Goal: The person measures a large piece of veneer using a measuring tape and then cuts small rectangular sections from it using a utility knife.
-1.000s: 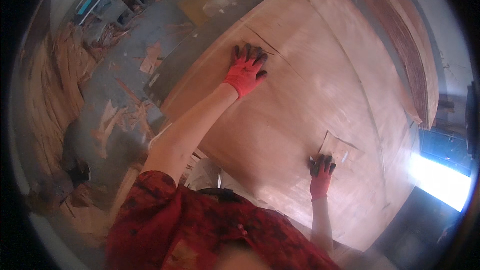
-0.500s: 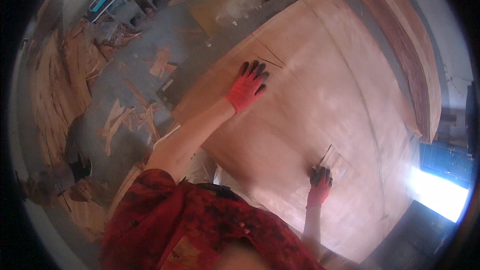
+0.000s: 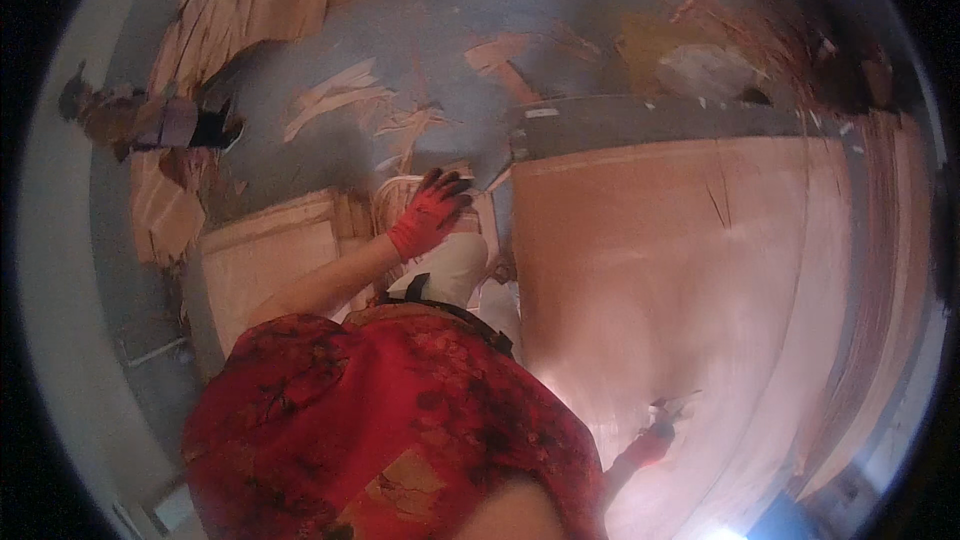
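My left hand (image 3: 432,215), in a red glove with dark fingertips, is raised in front of my pale trouser leg (image 3: 455,268). Its fingers look stretched and slightly apart, with nothing clearly in them. To the right lies a broad, thin wood sheet (image 3: 640,240), reddish-tan, with a short dark crack near its far edge. Over the near part of this sheet, my gloved right hand (image 3: 655,442) is closed on a thin flat piece (image 3: 675,405); blur and glare hide its exact kind.
Torn wood strips (image 3: 340,95) litter the grey floor (image 3: 430,40). Another wood stack (image 3: 270,250) stands left of my leg. A person (image 3: 165,125) is at the far left. Long wood sheets (image 3: 885,270) line the right side, and a clear plastic bundle (image 3: 705,70) lies beyond the big sheet.
My view has swung left. My left hand has lifted off the wood sheet and come back beside my leg. My right hand still holds the flat piece over the sheet.
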